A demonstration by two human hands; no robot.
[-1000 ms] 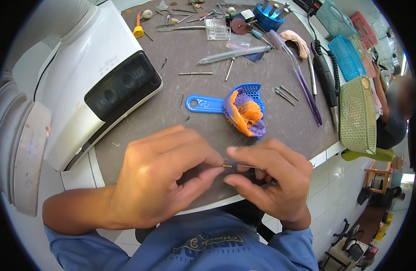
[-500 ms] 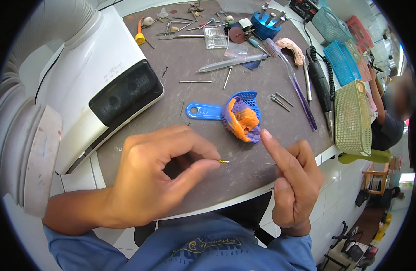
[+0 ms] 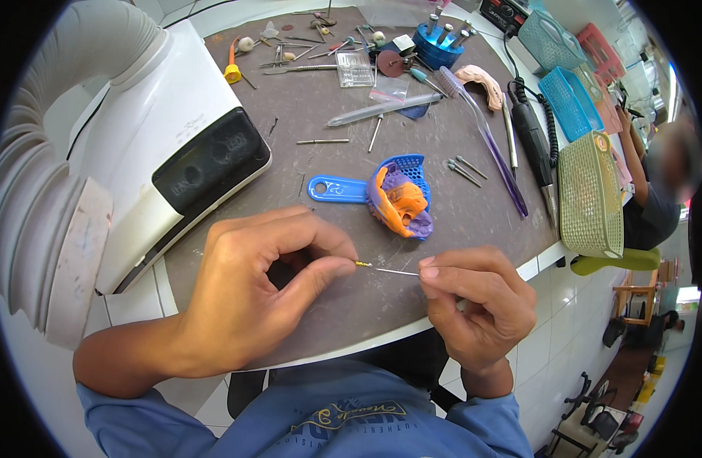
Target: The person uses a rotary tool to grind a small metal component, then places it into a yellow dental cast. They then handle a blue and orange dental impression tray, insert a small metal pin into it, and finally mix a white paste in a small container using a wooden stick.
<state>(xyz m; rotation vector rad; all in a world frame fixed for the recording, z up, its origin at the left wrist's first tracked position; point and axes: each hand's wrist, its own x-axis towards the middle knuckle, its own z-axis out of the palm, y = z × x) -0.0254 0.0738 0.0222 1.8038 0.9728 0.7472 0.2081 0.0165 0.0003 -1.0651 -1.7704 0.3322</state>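
Between thumb and forefinger, my left hand (image 3: pixel 252 294) pinches a small gold, threaded-looking piece (image 3: pixel 362 264). Facing it, my right hand (image 3: pixel 481 301) holds a thin metal pin (image 3: pixel 397 272) in its closed fingertips. The pin's free end points at the tip of the gold piece; whether the two touch, I cannot tell. Just beyond my hands lies a blue dental impression tray (image 3: pixel 337 188), its handle toward the left. Orange and purple impression material (image 3: pixel 404 202) fills its bowl.
A white box-shaped unit (image 3: pixel 168 122) with a ribbed hose (image 3: pixel 42 229) stands at left. Burs, a blue bur holder (image 3: pixel 436 49), a purple toothbrush (image 3: pixel 492 153), a pink dental model (image 3: pixel 482 80) and a handpiece (image 3: pixel 530 126) lie farther back. Baskets (image 3: pixel 593 195) line the right; a person sits beyond.
My right hand has come left and lower, its outstretched forefinger now bent onto the pin. The pin has moved up to the gold piece, which my left hand still pinches.
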